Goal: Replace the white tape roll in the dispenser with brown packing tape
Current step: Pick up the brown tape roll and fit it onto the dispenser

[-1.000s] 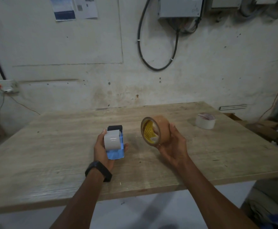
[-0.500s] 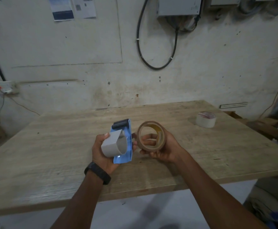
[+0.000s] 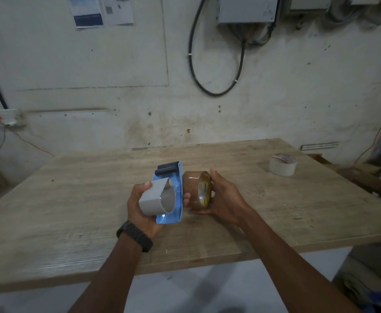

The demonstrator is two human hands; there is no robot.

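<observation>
– Brown packing tape (image 3: 195, 188), item one: where is it to be entered?
– It is entered as gripped in the right hand (image 3: 226, 199), raised clear of the worktop (image 3: 72, 211). The roll is clasped from its right side, with the thumb (image 3: 214, 176) laid over the top edge and the fingers (image 3: 198, 212) curled beneath. A yellow label is seen inside the core.
– Item two, the dispenser (image 3: 170, 213)?
– Blue side plate, grey hub (image 3: 155, 197), black roller (image 3: 168, 168) at the end farthest from the wrist. It is held in the left hand (image 3: 139, 211). The hub is wrapped by palm and thumb, and the left fingertips (image 3: 186, 197) are seen past the plate's right edge. The hub is shown as plain grey.
– How are the two items placed?
– The brown roll is set just right of the left fingertips and just beside the blue plate. Contact cannot be told.
– Item three?
– White tape roll (image 3: 282, 164), laid flat on the worktop, well apart from both hands, beyond and to the right of the right-hand fingers.
– Sundries?
– A black wristband (image 3: 135, 236) is worn on the left wrist. A looped black cable (image 3: 216, 91) and a grey box (image 3: 246, 10) are fixed to the wall behind.
</observation>
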